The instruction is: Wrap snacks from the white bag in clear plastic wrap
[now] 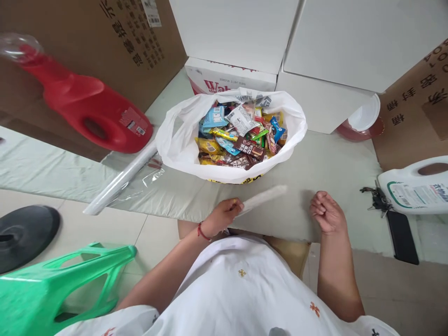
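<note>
My left hand (224,217) is closed on one end of a folded, whitish plastic strip (264,198), which points to the right above the table's near edge. To the right, my right hand (325,211) hovers with its fingers curled together; whether something small is between them cannot be made out. Beyond both hands stands an open white plastic bag (175,144) full of wrapped snacks (241,135) in brown, yellow, blue and green packets. Neither hand touches the bag.
A red bottle (105,116) and a clear plastic roll (119,179) lie at the left. A green stool (45,284) stands on the floor. White boxes (234,28) rise behind the bag. At the right are a red bowl (362,130), a white jug (416,186), keys (378,199) and a black phone (402,237).
</note>
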Tool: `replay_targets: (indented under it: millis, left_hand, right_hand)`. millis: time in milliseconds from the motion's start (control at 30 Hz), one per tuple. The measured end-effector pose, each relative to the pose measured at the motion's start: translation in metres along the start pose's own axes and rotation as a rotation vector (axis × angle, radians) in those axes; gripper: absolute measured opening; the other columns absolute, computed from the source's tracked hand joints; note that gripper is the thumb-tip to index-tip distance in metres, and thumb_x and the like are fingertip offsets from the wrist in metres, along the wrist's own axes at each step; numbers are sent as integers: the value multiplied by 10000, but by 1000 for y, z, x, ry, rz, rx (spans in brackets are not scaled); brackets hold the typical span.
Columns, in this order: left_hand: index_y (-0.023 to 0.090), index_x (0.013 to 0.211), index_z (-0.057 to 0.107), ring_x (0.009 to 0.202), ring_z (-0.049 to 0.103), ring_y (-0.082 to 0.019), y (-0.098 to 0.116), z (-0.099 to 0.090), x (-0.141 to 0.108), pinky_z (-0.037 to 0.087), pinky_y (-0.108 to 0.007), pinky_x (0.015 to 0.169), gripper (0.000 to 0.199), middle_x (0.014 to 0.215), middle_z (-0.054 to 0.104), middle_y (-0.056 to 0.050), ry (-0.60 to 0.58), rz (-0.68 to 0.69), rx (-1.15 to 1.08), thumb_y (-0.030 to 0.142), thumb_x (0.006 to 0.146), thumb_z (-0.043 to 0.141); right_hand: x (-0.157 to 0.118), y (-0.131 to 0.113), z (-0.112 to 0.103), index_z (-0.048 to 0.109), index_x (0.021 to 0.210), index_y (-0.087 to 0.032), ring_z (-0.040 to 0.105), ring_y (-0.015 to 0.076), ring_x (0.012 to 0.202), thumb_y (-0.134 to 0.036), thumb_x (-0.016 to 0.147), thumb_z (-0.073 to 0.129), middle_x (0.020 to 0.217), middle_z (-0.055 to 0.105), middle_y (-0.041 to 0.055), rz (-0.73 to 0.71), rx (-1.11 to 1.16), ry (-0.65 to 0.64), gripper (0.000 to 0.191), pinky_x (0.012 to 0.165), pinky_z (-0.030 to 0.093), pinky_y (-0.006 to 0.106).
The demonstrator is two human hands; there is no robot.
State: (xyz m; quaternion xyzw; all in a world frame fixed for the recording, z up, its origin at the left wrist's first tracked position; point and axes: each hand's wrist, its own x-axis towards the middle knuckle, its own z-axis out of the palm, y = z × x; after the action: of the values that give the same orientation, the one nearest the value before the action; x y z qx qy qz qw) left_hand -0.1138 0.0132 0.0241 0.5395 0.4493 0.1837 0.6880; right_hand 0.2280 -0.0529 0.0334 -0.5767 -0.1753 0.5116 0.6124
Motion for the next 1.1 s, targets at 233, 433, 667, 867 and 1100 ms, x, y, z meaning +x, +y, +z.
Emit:
replay_targets:
  millis: [233,433,667,867,1100]
  left_hand:
    - [220,819,475,538,587,-123,-8,38,9,406,-261,555,396,692,649,2,11,-3,-285,588,955,533]
    - [237,920,506,669,654,-177,-13,65,15,485,-313,644,331,814,695,-29,-29,33,-84,558,993,476]
    - [220,930,579,821,587,-193,-12,58,7,454,-322,767,187,898,624,-48,306,333,257,406,950,582]
    - [202,855,583,715,534,-162,-4,80,30,439,-297,699,373,773,589,-12,120,246,4,568,923,603]
    - [185,821,608,740,524,-143,-11,88,46,431,-278,720,419,771,591,10,67,163,-233,569,776,766]
  right_hand:
    - [-34,41,54,759,892,-164,483,100,562,-657,701,850,831,718,89,369,-175,-307,536,395,254,208]
    - [-44,77,92,658,730,-199,412,80,530,-559,583,948,577,488,-55,301,-21,-210,485,446,299,205]
    - [-38,67,74,671,720,-200,372,81,526,-576,614,917,631,515,-36,129,-195,-110,462,420,256,226]
    - [-48,65,74,676,771,-212,424,110,547,-520,844,737,623,525,-35,-24,-454,-291,323,514,346,260]
    - [-47,57,66,699,866,-227,580,161,787,-294,904,622,854,658,8,-291,-775,-364,109,742,449,296]
